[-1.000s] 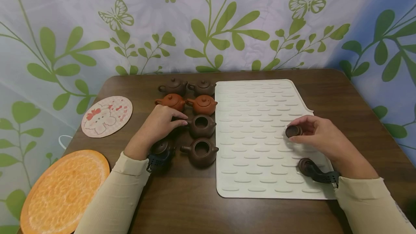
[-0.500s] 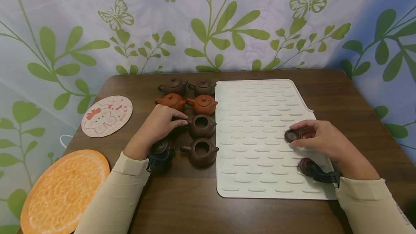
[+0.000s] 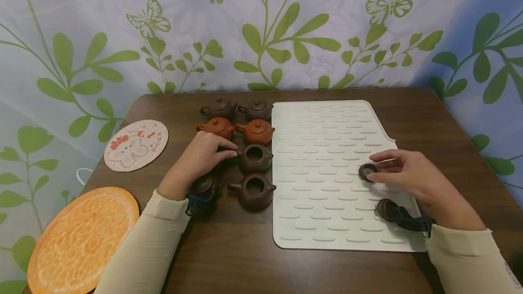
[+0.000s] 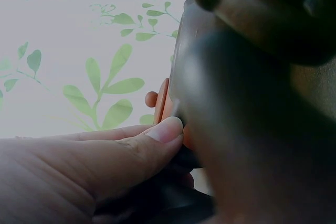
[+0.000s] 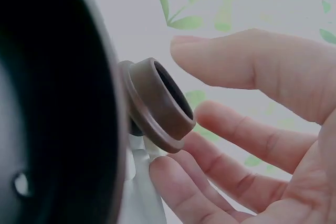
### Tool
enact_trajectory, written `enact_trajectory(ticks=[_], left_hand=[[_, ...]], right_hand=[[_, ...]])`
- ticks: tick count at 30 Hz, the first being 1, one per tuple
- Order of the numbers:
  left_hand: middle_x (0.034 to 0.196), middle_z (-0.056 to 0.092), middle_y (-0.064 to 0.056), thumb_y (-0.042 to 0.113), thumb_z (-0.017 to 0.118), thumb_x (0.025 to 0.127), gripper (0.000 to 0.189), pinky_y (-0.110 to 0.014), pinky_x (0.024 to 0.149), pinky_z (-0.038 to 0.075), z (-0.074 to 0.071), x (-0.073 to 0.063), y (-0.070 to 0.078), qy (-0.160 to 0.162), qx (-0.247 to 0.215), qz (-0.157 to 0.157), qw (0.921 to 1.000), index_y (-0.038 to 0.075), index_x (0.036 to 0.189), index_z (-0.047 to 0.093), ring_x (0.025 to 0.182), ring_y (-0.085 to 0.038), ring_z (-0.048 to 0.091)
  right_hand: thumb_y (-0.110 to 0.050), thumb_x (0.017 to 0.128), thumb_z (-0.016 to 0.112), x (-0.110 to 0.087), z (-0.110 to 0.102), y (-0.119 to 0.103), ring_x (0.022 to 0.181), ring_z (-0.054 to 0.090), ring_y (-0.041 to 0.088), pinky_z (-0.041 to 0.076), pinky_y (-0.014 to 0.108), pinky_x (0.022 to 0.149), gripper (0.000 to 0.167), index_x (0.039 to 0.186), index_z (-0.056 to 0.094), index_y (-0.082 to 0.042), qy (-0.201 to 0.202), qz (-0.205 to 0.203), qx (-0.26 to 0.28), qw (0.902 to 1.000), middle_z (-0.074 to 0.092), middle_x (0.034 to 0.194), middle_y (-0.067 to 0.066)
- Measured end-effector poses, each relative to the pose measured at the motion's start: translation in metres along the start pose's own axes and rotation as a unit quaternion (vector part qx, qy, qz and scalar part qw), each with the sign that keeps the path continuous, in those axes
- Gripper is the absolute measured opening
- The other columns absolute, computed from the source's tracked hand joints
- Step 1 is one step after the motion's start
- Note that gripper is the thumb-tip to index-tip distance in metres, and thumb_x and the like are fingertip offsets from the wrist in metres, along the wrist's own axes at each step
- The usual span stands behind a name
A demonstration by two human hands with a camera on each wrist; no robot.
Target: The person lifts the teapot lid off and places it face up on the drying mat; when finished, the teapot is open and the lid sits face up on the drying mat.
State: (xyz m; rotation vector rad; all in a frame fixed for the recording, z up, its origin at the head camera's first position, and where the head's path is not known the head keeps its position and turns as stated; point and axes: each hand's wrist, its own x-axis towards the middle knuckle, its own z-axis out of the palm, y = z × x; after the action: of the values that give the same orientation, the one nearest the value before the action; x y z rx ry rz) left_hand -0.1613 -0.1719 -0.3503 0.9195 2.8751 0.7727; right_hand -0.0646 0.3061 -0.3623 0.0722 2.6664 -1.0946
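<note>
My left hand (image 3: 208,151) pinches the handle of a lidless dark brown teapot (image 3: 254,160); in the left wrist view its thumb (image 4: 165,129) presses at the tip, and a large blurred dark shape hides much of the rest. On the white mat (image 3: 310,176), a dark brown teapot lid (image 3: 369,173) lies with its hollow side up. My right hand (image 3: 412,178) is around its right side with loosely spread fingers. In the right wrist view the thumb stands apart from the lid (image 5: 160,103), and the other fingertips are close to its rim.
Another brown lid (image 3: 385,209) lies beneath the right wrist camera. A second lidless teapot (image 3: 253,192) stands nearest; a lidded brown one (image 3: 203,186) is partly behind the left wrist. Orange teapots (image 3: 257,131) and dark ones (image 3: 256,110) stand behind. Two round mats (image 3: 136,145) lie left.
My right hand has lowered the lid from a tilted grip to lying hollow side up on the mat. Its fingers have loosened and drawn slightly right. The left hand keeps its place.
</note>
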Motion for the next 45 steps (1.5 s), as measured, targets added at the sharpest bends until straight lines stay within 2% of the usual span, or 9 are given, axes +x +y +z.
enact_trajectory(ticks=[3, 8, 16, 18, 22, 27, 34, 39, 45], left_hand=[[0.096, 0.079, -0.001, 0.018, 0.083, 0.094, 0.017, -0.035, 0.065, 0.053, 0.000, 0.000, 0.000, -0.001, 0.001, -0.001, 1.0000, 0.010, 0.108, 0.086, 0.071, -0.009, 0.066], [0.096, 0.079, -0.001, 0.019, 0.083, 0.094, 0.017, -0.036, 0.066, 0.054, 0.000, 0.000, -0.001, 0.000, 0.003, 0.001, 1.0000, 0.010, 0.108, 0.086, 0.072, -0.010, 0.066], [0.097, 0.079, -0.001, 0.020, 0.083, 0.094, 0.017, -0.037, 0.070, 0.056, 0.000, 0.001, -0.001, -0.002, 0.011, 0.002, 0.9999, 0.010, 0.108, 0.086, 0.080, -0.014, 0.069], [0.097, 0.079, 0.000, 0.020, 0.083, 0.094, 0.017, -0.037, 0.071, 0.056, 0.000, 0.000, -0.001, -0.004, 0.013, -0.001, 0.9999, 0.011, 0.109, 0.086, 0.080, -0.014, 0.070], [0.098, 0.079, 0.000, 0.019, 0.083, 0.095, 0.018, -0.037, 0.071, 0.057, -0.001, 0.000, 0.000, -0.006, 0.008, 0.003, 0.9999, 0.010, 0.109, 0.085, 0.081, -0.014, 0.070], [0.099, 0.079, 0.000, 0.019, 0.082, 0.095, 0.018, -0.038, 0.072, 0.057, -0.001, 0.001, 0.001, -0.008, 0.006, 0.001, 1.0000, 0.010, 0.110, 0.085, 0.082, -0.015, 0.070], [0.100, 0.079, -0.001, 0.018, 0.083, 0.095, 0.018, -0.038, 0.074, 0.057, -0.002, 0.002, 0.004, -0.006, 0.013, -0.003, 0.9999, 0.010, 0.110, 0.085, 0.085, -0.016, 0.071], [0.101, 0.079, -0.002, 0.019, 0.083, 0.095, 0.020, -0.038, 0.074, 0.057, -0.002, 0.003, 0.005, -0.007, 0.022, -0.002, 0.9997, 0.008, 0.112, 0.084, 0.084, -0.017, 0.071], [0.108, 0.078, -0.003, 0.023, 0.082, 0.097, 0.026, -0.041, 0.082, 0.057, -0.009, 0.007, 0.007, -0.036, 0.017, 0.004, 0.9992, 0.006, 0.116, 0.082, 0.095, -0.021, 0.072]], right_hand=[[-0.046, 0.090, 0.085, -0.001, 0.000, -0.002, 0.119, 0.063, 0.042, 0.054, 0.034, 0.080, 0.070, 0.139, 0.065, -0.001, 0.010, -0.009, -0.019, 0.9997, 0.065, 0.131, 0.026], [-0.050, 0.098, 0.075, -0.006, -0.005, -0.006, 0.123, 0.058, 0.043, 0.049, 0.039, 0.085, 0.067, 0.142, 0.063, -0.002, 0.022, -0.004, -0.009, 0.9997, 0.062, 0.137, 0.025], [-0.041, 0.102, 0.073, -0.012, -0.008, -0.023, 0.114, 0.066, 0.039, 0.046, 0.016, 0.077, 0.050, 0.137, 0.068, -0.005, 0.081, -0.072, -0.049, 0.9930, 0.068, 0.128, 0.021], [-0.042, 0.102, 0.073, -0.011, -0.007, -0.030, 0.117, 0.065, 0.040, 0.048, 0.024, 0.084, 0.051, 0.137, 0.068, -0.006, 0.077, -0.074, -0.052, 0.9929, 0.066, 0.131, 0.021], [-0.044, 0.102, 0.072, -0.007, -0.006, -0.045, 0.121, 0.061, 0.043, 0.048, 0.052, 0.091, 0.053, 0.137, 0.067, -0.004, 0.073, -0.078, -0.062, 0.9923, 0.063, 0.135, 0.023], [-0.041, 0.101, 0.074, 0.006, -0.007, -0.069, 0.123, 0.059, 0.044, 0.046, 0.064, 0.095, 0.051, 0.135, 0.069, -0.004, 0.065, -0.109, -0.084, 0.9884, 0.061, 0.137, 0.025], [-0.039, 0.102, 0.073, 0.037, -0.002, -0.107, 0.122, 0.061, 0.042, 0.047, 0.061, 0.099, 0.047, 0.132, 0.071, -0.003, 0.025, -0.174, -0.109, 0.9783, 0.064, 0.136, 0.021], [-0.032, 0.101, 0.075, 0.058, 0.003, -0.129, 0.120, 0.063, 0.041, 0.048, 0.055, 0.101, 0.038, 0.128, 0.074, -0.005, 0.001, -0.195, -0.122, 0.9731, 0.068, 0.131, 0.016], [-0.031, 0.101, 0.075, 0.081, 0.010, -0.147, 0.121, 0.062, 0.039, 0.048, 0.055, 0.100, 0.036, 0.125, 0.075, -0.005, -0.015, -0.229, -0.145, 0.9624, 0.070, 0.128, 0.013]])
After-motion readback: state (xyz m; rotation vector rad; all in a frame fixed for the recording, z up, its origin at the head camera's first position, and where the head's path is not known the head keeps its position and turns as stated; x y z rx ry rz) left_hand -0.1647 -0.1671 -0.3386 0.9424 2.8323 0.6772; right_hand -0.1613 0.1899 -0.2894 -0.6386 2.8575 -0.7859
